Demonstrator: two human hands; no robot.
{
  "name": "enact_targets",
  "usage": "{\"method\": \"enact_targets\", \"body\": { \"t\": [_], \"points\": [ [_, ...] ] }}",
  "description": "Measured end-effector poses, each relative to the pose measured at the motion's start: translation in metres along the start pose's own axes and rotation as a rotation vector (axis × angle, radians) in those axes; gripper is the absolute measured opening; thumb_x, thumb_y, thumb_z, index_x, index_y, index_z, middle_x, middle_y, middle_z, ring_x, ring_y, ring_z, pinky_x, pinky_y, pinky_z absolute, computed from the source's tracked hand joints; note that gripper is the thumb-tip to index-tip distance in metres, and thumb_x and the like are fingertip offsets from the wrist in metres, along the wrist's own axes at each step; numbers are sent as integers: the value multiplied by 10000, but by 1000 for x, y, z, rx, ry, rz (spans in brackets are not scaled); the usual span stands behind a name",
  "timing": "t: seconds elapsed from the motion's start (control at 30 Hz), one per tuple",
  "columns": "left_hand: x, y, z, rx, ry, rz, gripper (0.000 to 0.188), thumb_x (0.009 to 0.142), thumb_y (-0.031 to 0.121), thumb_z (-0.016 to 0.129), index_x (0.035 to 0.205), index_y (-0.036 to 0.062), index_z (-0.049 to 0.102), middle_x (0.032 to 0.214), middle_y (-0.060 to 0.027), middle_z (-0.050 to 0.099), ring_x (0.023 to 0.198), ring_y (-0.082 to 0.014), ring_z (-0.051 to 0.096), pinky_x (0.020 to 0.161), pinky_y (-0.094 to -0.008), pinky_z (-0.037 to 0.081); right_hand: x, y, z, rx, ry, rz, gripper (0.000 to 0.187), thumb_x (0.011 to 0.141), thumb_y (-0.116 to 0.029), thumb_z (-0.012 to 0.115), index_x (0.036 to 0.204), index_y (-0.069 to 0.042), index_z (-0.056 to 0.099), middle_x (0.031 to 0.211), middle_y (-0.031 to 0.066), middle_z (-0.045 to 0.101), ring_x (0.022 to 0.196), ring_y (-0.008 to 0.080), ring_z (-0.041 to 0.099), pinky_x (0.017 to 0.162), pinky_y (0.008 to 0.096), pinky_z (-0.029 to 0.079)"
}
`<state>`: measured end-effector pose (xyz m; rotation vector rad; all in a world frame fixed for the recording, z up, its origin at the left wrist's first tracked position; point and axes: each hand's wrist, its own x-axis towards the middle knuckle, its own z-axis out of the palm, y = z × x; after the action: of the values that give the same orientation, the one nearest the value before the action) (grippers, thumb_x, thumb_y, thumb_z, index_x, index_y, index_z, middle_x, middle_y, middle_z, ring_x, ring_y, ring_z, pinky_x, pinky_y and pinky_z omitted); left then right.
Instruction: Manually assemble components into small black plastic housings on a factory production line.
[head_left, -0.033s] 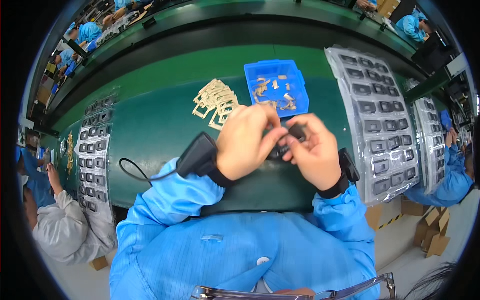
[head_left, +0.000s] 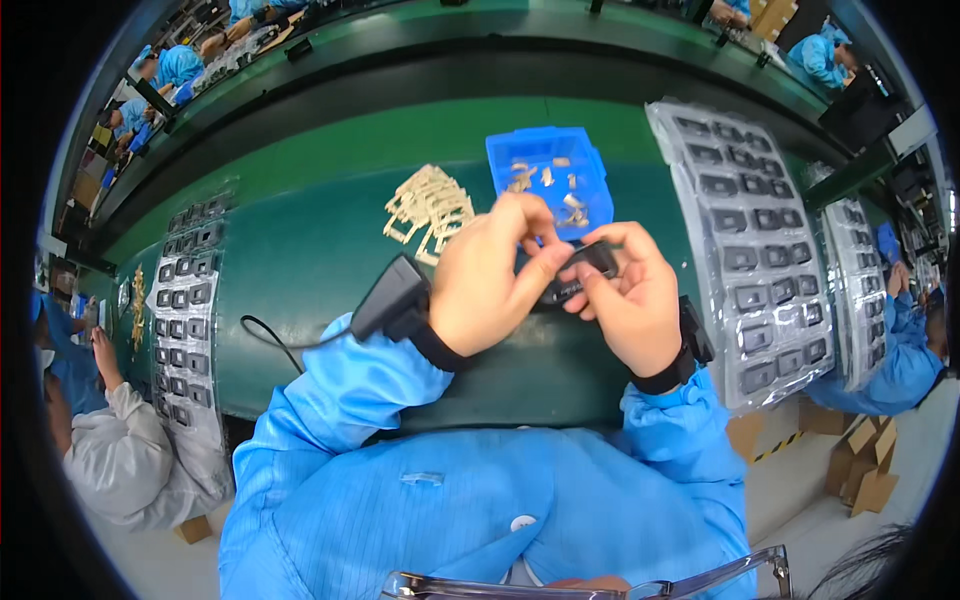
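Note:
Between my two hands is a small black plastic housing, held above the green bench; fingers cover much of it. My left hand has thumb and forefinger closed at its left end. Gripping the right side, my right hand has the thumb on its near face and the fingers behind. Just beyond the hands stands a blue plastic bin with small tan scraps inside. A pile of flat cream-coloured frame-shaped pieces lies to the left of the bin.
Clear plastic trays of dark rectangular housings lie at the right and left of the green bench. A black device on my left wrist trails a cable. A person in a pale coat works at far left.
The black housing has turned so that more of its face shows between my hands. My right fingers have shifted slightly on it. The whole view has moved a little.

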<state>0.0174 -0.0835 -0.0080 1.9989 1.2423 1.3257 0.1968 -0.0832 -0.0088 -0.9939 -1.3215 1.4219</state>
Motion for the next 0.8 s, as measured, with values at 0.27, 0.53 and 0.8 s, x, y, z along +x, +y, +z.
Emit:
{"method": "enact_targets", "body": {
  "t": [0.27, 0.53, 0.8],
  "points": [
    [32, -11, 13, -208, 40, -48, 84, 958, 106, 649, 942, 26, 667, 809, -38, 654, 746, -103, 604, 636, -277, 483, 29, -12, -9, 79, 84, -120, 183, 993, -70, 581, 1149, -9, 509, 915, 140, 715, 680, 157, 694, 559, 233, 534],
    [27, -24, 21, -527, 108, -260, 126, 847, 11, 727, 924, 24, 628, 1123, -111, 638, 967, -219, 669, 791, -324, 558, 25, 23, -9, 154, 106, -219, 124, 986, 30, 539, 1109, 25, 534, 1053, 175, 689, 960, 208, 705, 740, 281, 598],
    [34, -31, 7, -362, 143, -131, 99, 852, 28, 743, 937, 22, 695, 1243, -136, 604, 1020, -172, 643, 851, -308, 541, 21, 38, -11, 65, 18, -376, 245, 893, 119, 650, 1103, 36, 556, 1194, 226, 658, 1155, 263, 650, 855, 309, 572]
  ]
}}
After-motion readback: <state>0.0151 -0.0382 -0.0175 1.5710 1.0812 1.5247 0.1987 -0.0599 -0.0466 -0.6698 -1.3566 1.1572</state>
